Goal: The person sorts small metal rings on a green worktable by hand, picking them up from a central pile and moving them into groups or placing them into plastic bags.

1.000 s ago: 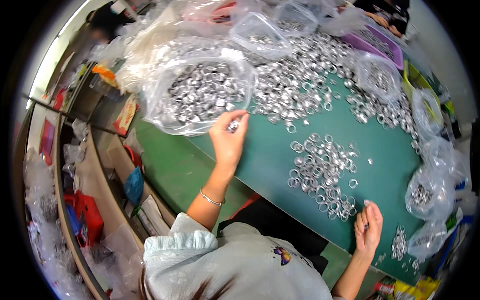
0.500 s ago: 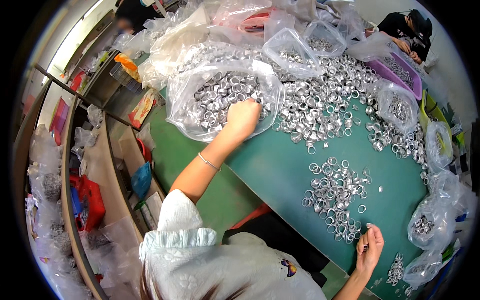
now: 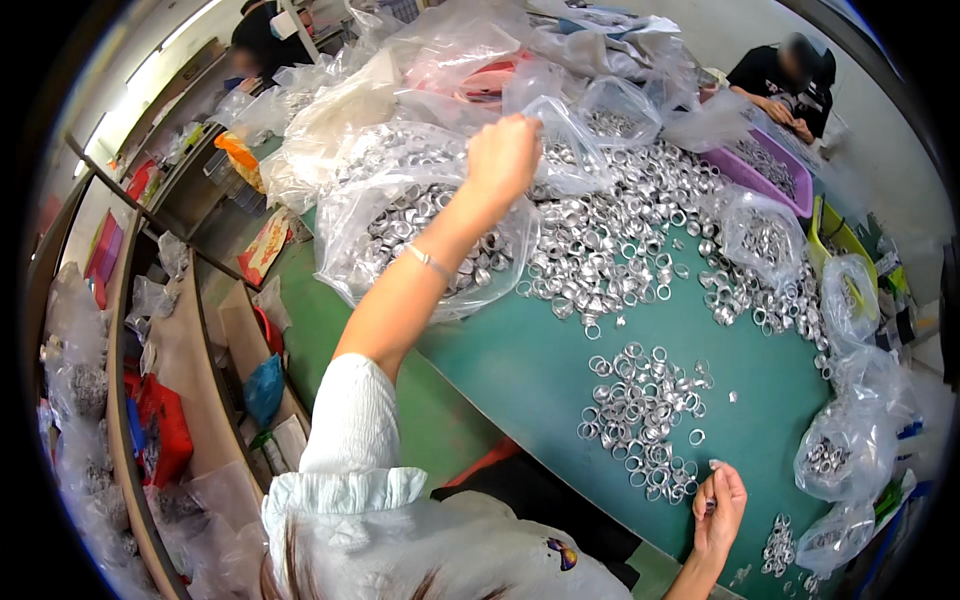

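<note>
My left hand (image 3: 503, 160) reaches far out over the near clear bag of metal rings (image 3: 410, 225), by the edge of a second clear bag (image 3: 573, 150). Its fingers are curled closed, and what they hold, if anything, is hidden. Closer in, my right hand (image 3: 720, 505) is closed at the near side of the table. A small silver ring (image 3: 711, 505) shows between its fingers. Just beyond that hand lies a loose pile of silver rings (image 3: 645, 415). A smaller ring cluster (image 3: 779, 545) sits to its right.
A large heap of rings (image 3: 620, 230) spreads over the green table (image 3: 520, 370). Bagged rings (image 3: 828, 455) line the right edge, with a purple basket (image 3: 770, 180) farther back. Shelves (image 3: 190, 370) stand at left. Two people work at the far side.
My left hand has moved from the rings in the near bag to farther out, above its far rim. My right hand stays near the pile. The whole view has shifted slightly.
</note>
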`<act>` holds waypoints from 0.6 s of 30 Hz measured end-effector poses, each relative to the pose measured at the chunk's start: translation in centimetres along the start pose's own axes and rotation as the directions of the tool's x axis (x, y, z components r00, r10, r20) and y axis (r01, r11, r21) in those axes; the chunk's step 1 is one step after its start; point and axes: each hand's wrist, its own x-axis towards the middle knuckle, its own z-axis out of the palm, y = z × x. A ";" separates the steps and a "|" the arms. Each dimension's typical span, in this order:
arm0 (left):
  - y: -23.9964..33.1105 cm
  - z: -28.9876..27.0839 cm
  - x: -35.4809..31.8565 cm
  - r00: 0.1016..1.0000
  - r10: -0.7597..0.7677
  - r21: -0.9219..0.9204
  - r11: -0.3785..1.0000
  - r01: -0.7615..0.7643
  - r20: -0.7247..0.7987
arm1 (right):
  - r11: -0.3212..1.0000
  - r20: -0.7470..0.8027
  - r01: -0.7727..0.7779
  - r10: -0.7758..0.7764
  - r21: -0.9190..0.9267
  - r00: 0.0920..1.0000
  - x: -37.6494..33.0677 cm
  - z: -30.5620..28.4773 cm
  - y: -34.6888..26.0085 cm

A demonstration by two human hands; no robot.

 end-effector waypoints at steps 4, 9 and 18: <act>1.8 1.7 -0.6 0.984 0.054 -0.356 0.928 -0.112 -0.170 | 0.999 -0.140 0.021 -0.018 0.024 0.990 -0.6 -0.4 -0.6; 8.3 -4.0 -8.4 0.933 -0.005 -0.780 0.548 0.303 0.360 | 0.998 -0.094 0.032 -0.028 0.045 0.995 -1.4 -2.0 -0.6; 16.6 -5.2 -21.1 0.408 0.467 -0.461 -0.001 0.888 0.784 | 0.210 0.091 0.225 -0.505 -0.951 0.858 3.7 2.3 -0.3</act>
